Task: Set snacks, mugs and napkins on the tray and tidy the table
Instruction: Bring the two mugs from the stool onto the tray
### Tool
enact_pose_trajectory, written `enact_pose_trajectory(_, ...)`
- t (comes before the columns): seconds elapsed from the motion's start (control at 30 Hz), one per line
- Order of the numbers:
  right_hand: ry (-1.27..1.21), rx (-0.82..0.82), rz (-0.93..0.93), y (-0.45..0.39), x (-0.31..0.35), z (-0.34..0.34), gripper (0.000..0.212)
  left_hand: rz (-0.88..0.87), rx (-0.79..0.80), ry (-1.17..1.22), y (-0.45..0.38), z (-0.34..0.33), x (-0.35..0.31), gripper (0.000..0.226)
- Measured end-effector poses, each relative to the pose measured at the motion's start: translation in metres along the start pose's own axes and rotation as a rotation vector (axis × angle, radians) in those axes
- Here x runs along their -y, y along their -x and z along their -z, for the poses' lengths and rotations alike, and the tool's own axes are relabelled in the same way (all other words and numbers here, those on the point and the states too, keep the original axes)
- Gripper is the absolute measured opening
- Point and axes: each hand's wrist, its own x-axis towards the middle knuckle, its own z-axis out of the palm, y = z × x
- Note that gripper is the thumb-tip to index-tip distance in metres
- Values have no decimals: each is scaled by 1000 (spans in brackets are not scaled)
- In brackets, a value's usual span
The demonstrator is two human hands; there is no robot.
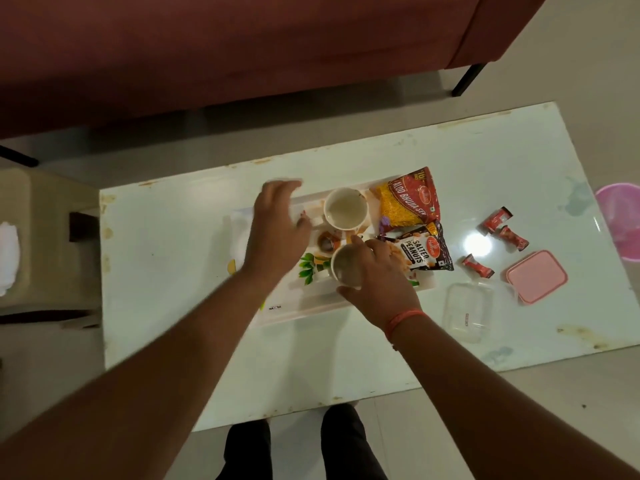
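A white printed tray (304, 306) lies on the white table (166, 244). On its far side stands an empty white mug (345, 208). My right hand (379, 271) grips a second mug (346, 266) at the tray's near middle. Two snack bags lie on the tray's right end: an aloo bhujia bag (407, 199) and a salted peanuts bag (420, 245). My left hand (277, 225) hovers over the tray's left part with fingers spread, blurred by motion, above something white (239, 233) that may be napkins.
Right of the tray lie three red wrapped candies (498, 220), a clear container (469, 311) and its pink lid (536, 277). A pink tub (621, 220) sits on the floor at the right, a maroon sofa (242, 46) beyond the table, a beige stool (41, 237) at the left.
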Motion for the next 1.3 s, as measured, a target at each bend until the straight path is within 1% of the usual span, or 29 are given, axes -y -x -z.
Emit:
enact_pose_trajectory(0.03,-8,6,23,0,-3,1,100,124,-72,90,18,0,3,41)
enact_pose_trajectory(0.07,3,1,40,0,-6,2,99,250,-70,151,35,-5,4,32)
enact_pose_trajectory(0.1,15,-12,53,0,-7,1,99,353,-5,180,49,-13,4,27)
enact_pose_trajectory(0.13,21,-26,59,0,-8,1,98,417,87,186,60,-23,4,25)
enact_pose_trajectory(0.17,22,-38,58,0,-8,1,98,451,165,183,69,-33,3,25)
enact_pose_trajectory(0.2,22,-46,51,-1,-7,0,97,473,210,176,77,-41,2,26)
enact_pose_trajectory(0.23,20,-52,42,-1,-7,-1,96,487,215,170,81,-47,1,27)
enact_pose_trajectory(0.33,18,-50,31,0,-8,-1,95,503,143,122,83,-51,0,27)
enact_pose_trajectory(0.43,21,5,26,0,-6,3,98,506,180,106,80,-50,0,28)
enact_pose_trajectory(0.5,-7,35,10,-3,-5,10,100,534,213,157,76,-48,2,32)
enact_pose_trajectory(0.6,-125,-65,44,-21,-4,33,86,619,128,298,57,-38,9,42)
enact_pose_trajectory(0.67,-142,-80,70,-46,-1,50,85,651,112,383,37,-32,10,46)
enact_pose_trajectory(0.7,-111,-35,77,-59,2,57,88,662,135,406,28,-31,8,46)
enact_pose_trajectory(0.77,-21,131,99,-82,10,64,95,676,186,401,13,-33,3,46)
enact_pose_trajectory(0.8,6,206,108,-90,15,64,96,686,191,384,7,-34,1,45)
enact_pose_trajectory(0.83,17,245,115,-95,19,63,95,698,182,367,2,-36,0,43)
enact_pose_trajectory(0.87,20,246,115,-97,22,61,92,710,163,359,-2,-38,-1,42)
enact_pose_trajectory(0.93,18,196,92,-97,26,56,86,720,119,352,-7,-39,0,39)
enact_pose_trajectory(1.03,-9,154,66,-93,25,49,85,694,68,301,-11,-40,1,36)
enact_pose_trajectory(1.17,-14,133,71,-91,23,45,89,652,81,285,-11,-40,6,38)
enact_pose_trajectory(1.3,4,155,56,-90,25,45,95,638,104,247,-11,-32,11,45)
